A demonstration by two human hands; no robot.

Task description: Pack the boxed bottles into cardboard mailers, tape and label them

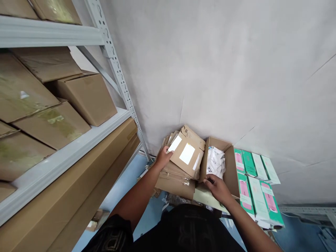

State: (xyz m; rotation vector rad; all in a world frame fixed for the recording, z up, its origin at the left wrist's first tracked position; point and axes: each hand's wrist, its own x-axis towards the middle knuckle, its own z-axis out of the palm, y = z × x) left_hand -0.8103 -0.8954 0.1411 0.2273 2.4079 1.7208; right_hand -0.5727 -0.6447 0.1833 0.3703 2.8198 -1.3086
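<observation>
My left hand (163, 157) grips the edge of a flattened cardboard box (187, 151) with white labels, which lies on top of a stack of flattened cartons (174, 180) on the floor by the wall. My right hand (219, 189) rests on the near rim of an open cardboard box (231, 164), fingers curled over its edge. Inside that box lie white plastic packets (215, 161).
A metal shelving unit (65, 148) loaded with brown cartons (86, 94) fills the left. A long flat carton (78, 189) sits under its lower shelf. Several green and pink product boxes (258, 189) lie to the right of the open box. A grey wall rises behind.
</observation>
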